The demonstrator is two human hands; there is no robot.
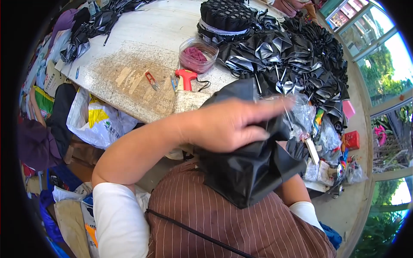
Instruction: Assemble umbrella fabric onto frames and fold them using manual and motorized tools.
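Observation:
A black umbrella (241,176) hangs in loose folds in front of my chest, its fabric draped downward. Across its upper part reaches my left hand (232,124), smeared by motion, with the index finger stretched out and the thumb apart. That hand passes over the fabric, and I see nothing held in it. My right hand (282,144) is behind the fabric and mostly hidden; its forearm comes up from the lower right. The umbrella seems to be held up by this hand, though its fingers do not show.
Black umbrellas (297,56) heap up on the white table (159,21), beside a round bundle (226,17). Nearer are a plastic tub (198,56), a red glue gun (186,78) and red-handled snips (152,80). Plastic bags (329,137) lie at right; a white sack (103,122) hangs left.

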